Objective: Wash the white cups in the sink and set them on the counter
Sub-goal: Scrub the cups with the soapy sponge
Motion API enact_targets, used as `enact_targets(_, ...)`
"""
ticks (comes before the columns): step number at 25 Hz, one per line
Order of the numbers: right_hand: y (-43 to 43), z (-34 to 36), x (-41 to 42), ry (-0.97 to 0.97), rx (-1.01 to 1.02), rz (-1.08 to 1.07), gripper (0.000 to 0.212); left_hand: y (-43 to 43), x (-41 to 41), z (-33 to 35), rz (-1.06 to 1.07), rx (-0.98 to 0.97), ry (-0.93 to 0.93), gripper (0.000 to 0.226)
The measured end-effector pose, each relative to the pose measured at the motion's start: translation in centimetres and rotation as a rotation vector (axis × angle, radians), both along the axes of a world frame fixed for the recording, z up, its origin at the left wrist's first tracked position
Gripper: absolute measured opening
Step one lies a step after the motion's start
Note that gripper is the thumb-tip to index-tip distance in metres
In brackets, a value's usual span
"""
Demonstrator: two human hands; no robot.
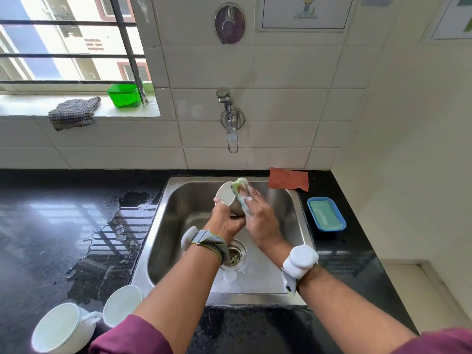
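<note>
Cup (pixel 226 197) (left hand (pixel 228 222) grips) — right hand (pixel 260 218) holds sponge (pixel 241 189).

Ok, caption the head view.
Left hand holds a white cup over the sink; right hand scrubs it with a sponge.
</note>
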State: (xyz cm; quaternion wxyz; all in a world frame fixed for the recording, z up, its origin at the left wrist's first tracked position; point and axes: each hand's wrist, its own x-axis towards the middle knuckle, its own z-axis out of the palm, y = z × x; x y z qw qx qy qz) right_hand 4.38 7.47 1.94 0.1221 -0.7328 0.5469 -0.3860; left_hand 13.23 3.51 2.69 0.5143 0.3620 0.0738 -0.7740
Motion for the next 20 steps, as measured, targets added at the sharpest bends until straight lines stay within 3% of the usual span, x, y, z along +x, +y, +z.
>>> enact_targets(5,1.7,-1.2,0.1,0.08,-0.108,0.164,0.044,-1.0,1.2,-0.1,0.064,0.004,-0.022,0.08)
enact_targets(9,-0.7,-0.5,-0.8,-0.081,0.069,-0.027,0.04,-1.0,0.5,0.2,0.057,-0.067,-0.093,0.073)
enact_targets(12,0.3,-1.1,-1.1,-0.054,0.1,0.037,0.044,-0.8,1.0,-0.1,0.079,-0.116,-0.162,0.067)
enact_targets(17,0.6,0.6,-1.5,-0.017,-0.138,0.076,0.048,-0.6,2.3,-0.8,0.044,-0.294,-0.284,0.057)
enact_targets(20,-0.7,2.2,-1.4,0.197,-0.25,0.138,0.043,-0.1,2.0,-0.5,-0.022,-0.422,-0.364,0.063)
